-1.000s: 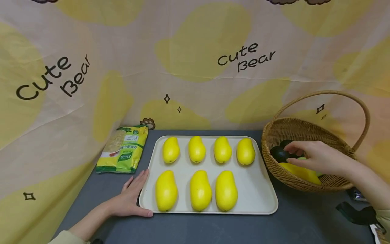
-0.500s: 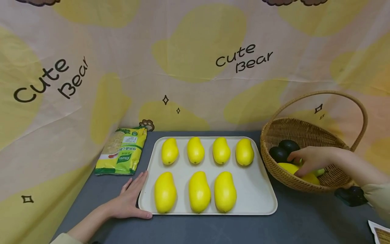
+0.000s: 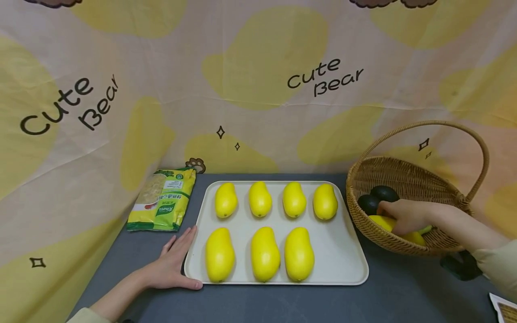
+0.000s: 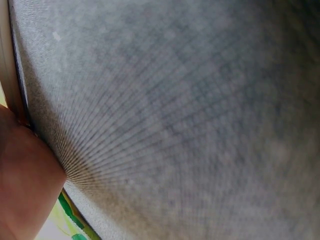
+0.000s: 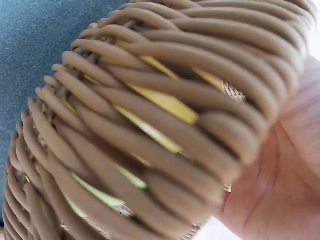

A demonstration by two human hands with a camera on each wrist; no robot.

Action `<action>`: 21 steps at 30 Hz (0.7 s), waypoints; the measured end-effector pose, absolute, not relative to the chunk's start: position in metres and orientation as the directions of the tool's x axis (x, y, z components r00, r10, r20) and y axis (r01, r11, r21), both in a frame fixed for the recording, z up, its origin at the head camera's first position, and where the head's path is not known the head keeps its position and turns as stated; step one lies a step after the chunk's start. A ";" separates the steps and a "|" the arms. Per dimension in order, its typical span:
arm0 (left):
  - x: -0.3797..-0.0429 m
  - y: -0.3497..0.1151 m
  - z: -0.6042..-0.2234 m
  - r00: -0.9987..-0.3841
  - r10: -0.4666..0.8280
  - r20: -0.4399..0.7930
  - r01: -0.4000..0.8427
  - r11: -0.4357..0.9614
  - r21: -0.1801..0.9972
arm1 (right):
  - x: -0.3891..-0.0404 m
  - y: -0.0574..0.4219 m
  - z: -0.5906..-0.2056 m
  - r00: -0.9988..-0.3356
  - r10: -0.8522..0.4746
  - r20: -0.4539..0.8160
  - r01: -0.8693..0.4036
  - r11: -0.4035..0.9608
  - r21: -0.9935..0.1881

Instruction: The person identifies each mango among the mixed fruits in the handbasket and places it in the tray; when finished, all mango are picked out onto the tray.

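Observation:
Yellow mangoes [image 3: 264, 254] stand in two rows on a white tray [image 3: 337, 260], with three in the front row. My left hand [image 3: 173, 264] lies against the tray's left front corner, fingers straight and thumb along the front edge; the left wrist view shows part of this hand [image 4: 27, 185] beside the rim. On the right, my right hand [image 3: 412, 217] reaches into a wicker basket [image 3: 412, 172]. Its thumb and fingers straddle another yellow mango [image 3: 381, 221] and grip it; the fingertips are hidden. Basket weave covers much of the right wrist view, with the palm [image 5: 265, 190] behind it.
Two dark, rounded fruits [image 3: 384, 193] and something light green [image 3: 425, 229] lie in the basket. A yellow-green food packet [image 3: 163, 199] rests behind the left hand. A patterned cloth [image 3: 250, 89] hangs behind the grey table [image 3: 282, 303]. Another packet [image 3: 506, 309] shows at bottom right.
My right hand has come down in the basket from above the fruit, its fingers spreading and then closing around the yellow mango. The left hand and the tray stay put.

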State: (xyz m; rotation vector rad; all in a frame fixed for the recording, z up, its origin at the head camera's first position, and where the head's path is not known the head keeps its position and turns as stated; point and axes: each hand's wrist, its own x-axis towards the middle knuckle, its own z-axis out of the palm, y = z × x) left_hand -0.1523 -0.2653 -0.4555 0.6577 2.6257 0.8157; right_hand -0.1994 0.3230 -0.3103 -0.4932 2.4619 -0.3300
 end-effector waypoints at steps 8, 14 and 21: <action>-0.152 -0.264 -0.455 -0.843 0.519 -0.141 0.345 0.724 0.598 | -0.191 0.331 -0.293 -0.823 -0.459 -0.335 -0.338 0.869 -0.362; -0.153 -0.264 -0.454 -0.841 0.518 -0.154 0.338 0.726 0.599 | -0.180 0.333 -0.274 -0.890 -0.438 -0.125 -0.365 0.851 -0.378; -0.152 -0.264 -0.451 -0.843 0.510 -0.170 0.320 0.730 0.604 | -0.165 0.319 -0.266 -0.914 -0.404 -0.041 -0.289 0.718 -0.633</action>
